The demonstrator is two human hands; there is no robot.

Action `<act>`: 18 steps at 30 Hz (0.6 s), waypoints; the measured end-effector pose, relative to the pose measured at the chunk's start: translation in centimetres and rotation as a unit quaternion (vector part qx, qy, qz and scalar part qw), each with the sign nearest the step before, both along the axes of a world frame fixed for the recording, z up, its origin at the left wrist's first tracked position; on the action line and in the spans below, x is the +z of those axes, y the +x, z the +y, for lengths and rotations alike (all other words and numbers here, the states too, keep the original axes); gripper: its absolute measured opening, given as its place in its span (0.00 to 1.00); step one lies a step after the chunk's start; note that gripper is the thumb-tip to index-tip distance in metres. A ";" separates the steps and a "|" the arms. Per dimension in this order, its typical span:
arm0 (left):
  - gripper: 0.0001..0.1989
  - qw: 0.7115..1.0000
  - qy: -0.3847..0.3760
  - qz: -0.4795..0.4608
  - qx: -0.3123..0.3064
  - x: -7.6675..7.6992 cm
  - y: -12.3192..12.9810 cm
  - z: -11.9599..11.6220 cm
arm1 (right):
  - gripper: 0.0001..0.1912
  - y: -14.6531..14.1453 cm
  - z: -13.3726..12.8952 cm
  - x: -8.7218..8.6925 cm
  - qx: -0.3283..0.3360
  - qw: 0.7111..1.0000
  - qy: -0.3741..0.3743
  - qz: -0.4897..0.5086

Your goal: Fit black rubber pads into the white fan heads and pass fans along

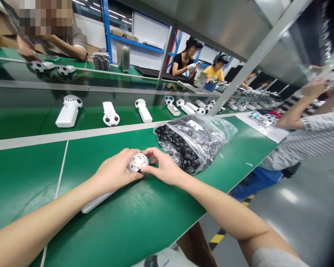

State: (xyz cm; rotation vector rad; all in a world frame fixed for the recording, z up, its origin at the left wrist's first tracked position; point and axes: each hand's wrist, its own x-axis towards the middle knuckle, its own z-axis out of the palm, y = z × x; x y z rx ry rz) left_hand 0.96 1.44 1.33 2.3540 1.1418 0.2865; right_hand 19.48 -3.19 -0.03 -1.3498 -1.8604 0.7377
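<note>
A white handheld fan [138, 162] with a round, football-like grille head is held low over the green bench. My left hand [115, 168] is closed around the head, and the white handle sticks out beneath my left wrist. My right hand [163, 167] has its thumb and fingers on the head's other side. A small dark spot shows at the head near the right thumb; whether it is a loose piece cannot be made out. Just beyond my right hand lies an open clear plastic bag [208, 129] full of small black pieces [180, 148].
Several finished-looking football fans [111, 114] lie on the green conveyor belt [25, 111] behind a pale rail [39, 138]. A white sheet [260, 124] with fans sits at the right. Co-workers are across the line, and a person in a striped sleeve [323, 137] is at the right.
</note>
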 end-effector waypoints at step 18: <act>0.34 0.988 0.096 0.109 -0.055 0.6 -1.2 1.5 | 0.07 3.9 -0.7 1.8 -0.039 0.981 -0.006 -0.190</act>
